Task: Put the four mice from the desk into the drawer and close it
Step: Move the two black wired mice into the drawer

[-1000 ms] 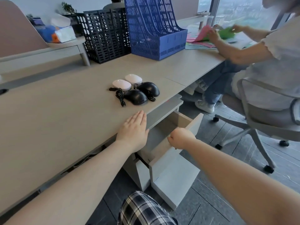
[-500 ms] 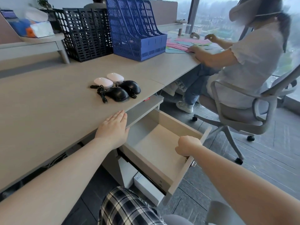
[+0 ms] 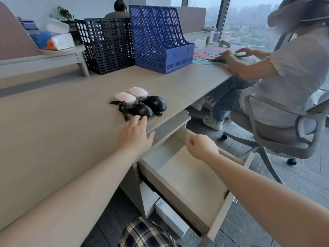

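- Four mice lie in a tight cluster on the desk (image 3: 53,125), near its front edge: a near black mouse (image 3: 140,110), a far black mouse (image 3: 155,102), a left white mouse (image 3: 125,98) and a right white mouse (image 3: 138,92).
- The two white mice sit side by side behind the black pair; each black mouse touches or nearly touches the white one behind it.
- A bundled black cable (image 3: 122,109) lies to the left of the near black mouse, its plug end pointing left.
- The left hand (image 3: 133,138) is stretched over the desk surface, fingers spread and extended; its fingertips (image 3: 137,119) are at the front edge of the near black mouse, and contact cannot be confirmed. It holds nothing.
- The drawer (image 3: 219,218) stands pulled out below the desk edge, in front and to the right of the mice; its interior is visible and bare.
- The right hand (image 3: 202,147) hovers above the open drawer, fingers loosely curled inward, gripping nothing.
- Behind the mice stand a blue file rack (image 3: 160,40) and, to its left, a black file rack (image 3: 105,45).
- To the right, a seated person (image 3: 284,72) on an office chair (image 3: 277,132) handles coloured paper sheets (image 3: 208,55).
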`<state>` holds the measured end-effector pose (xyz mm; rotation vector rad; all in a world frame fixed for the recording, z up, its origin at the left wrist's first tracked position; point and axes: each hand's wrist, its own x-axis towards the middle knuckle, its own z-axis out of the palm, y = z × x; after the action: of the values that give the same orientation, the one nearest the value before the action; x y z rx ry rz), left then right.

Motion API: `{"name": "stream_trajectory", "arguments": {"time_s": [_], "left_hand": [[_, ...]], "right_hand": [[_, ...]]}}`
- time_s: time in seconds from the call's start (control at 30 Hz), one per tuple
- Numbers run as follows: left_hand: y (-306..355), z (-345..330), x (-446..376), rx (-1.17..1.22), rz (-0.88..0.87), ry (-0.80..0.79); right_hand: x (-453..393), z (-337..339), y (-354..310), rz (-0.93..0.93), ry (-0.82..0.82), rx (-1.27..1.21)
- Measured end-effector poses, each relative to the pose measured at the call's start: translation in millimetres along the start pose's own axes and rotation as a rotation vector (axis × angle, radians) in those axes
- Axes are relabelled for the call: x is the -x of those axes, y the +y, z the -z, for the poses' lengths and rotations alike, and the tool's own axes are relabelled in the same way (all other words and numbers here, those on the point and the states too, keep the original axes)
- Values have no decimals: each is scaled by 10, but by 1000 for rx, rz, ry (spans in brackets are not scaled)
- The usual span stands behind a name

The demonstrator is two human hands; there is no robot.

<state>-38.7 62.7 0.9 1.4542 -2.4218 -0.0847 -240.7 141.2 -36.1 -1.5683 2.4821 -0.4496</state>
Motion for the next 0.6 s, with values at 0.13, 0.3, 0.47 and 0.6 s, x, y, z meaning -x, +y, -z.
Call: {"name": "stream_trajectory", "arguments": {"time_s": [0.13, 0.3, 0.47, 0.6], "left_hand": [[-65, -60, -290, 63, 144, -1], [-98, -89, -655, -53, 196, 72], [-257, -103, -897, -123, 159, 4], [-358, -163, -1053, 4, 138, -121]], "right_hand": [[-381, 48, -450, 81, 152, -241], [-874, 81, -880, 178, 141, -239], [-1327, 55, -1032, 235, -59, -174], [-1519, 33, -1043, 276, -114, -202]]}}
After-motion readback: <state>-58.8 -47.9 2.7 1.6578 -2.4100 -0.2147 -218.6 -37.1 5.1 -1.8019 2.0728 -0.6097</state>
